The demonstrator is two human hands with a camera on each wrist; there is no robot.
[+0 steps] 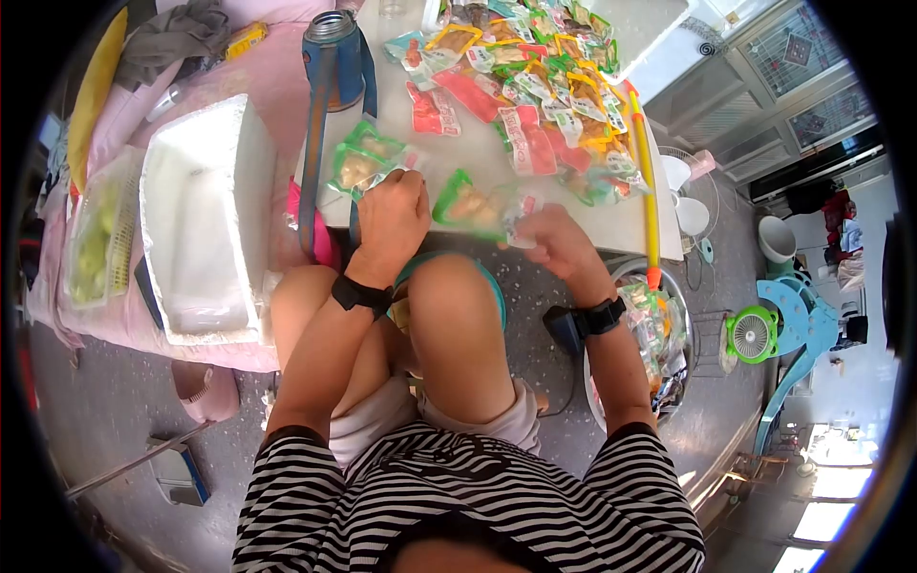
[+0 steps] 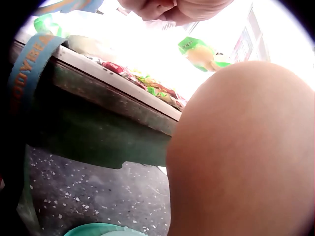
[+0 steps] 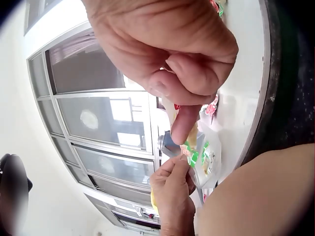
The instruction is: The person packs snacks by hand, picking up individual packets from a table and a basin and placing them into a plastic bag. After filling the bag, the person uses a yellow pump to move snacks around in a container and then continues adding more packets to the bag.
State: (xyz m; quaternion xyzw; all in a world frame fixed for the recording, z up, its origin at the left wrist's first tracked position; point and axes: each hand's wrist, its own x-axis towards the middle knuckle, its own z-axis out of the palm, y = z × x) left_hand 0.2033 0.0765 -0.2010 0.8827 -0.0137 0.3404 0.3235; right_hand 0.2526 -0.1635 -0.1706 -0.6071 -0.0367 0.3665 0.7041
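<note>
Over the table's front edge, my left hand [image 1: 394, 218] pinches one end of a clear, green-edged food packet [image 1: 359, 164] with pale pieces inside. To its right, my right hand [image 1: 562, 241], slightly blurred, grips the clear end of a second green-edged packet [image 1: 470, 204]; the packet points left toward the first. In the right wrist view, the curled fingers of the right hand [image 3: 167, 59] hide most of what they hold, with the left hand [image 3: 172, 189] beyond. The left wrist view has the left hand [image 2: 174, 9] at its top edge.
Many colourful packets [image 1: 535, 86] are heaped on the white table, a yellow stick [image 1: 644, 181] along its right side. A blue flask [image 1: 334, 67] stands at the left, a white foam box [image 1: 205, 229] beside the table. A metal basin [image 1: 673, 296] of packets sits on the right.
</note>
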